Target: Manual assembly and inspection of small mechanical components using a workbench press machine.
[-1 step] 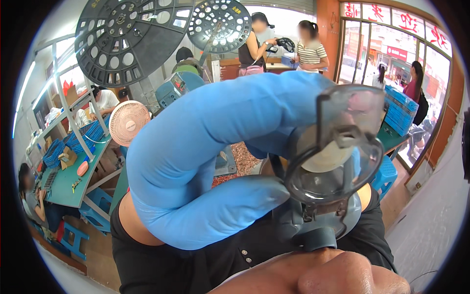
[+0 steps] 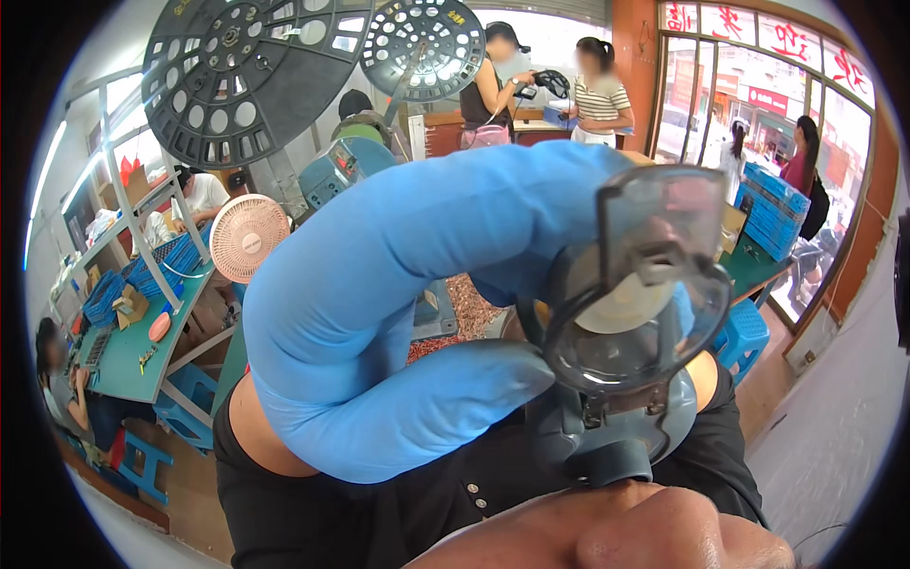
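Note:
My left hand, in a blue glove, fills the middle of the view very close to the camera. Its fingers curl over the top and its thumb presses from below on a smoky clear plastic cover. The cover sits on a round grey device, and a cream disc shows through it. A black sleeve and a black buttoned shirt lie beneath the hand. Part of a face shows at the bottom edge. My right hand is not in view.
Two big black perforated discs hang at the top left. A pink fan and a green table with blue bins stand at the left, where people sit. Other people stand at the back. Blue crates are at the right.

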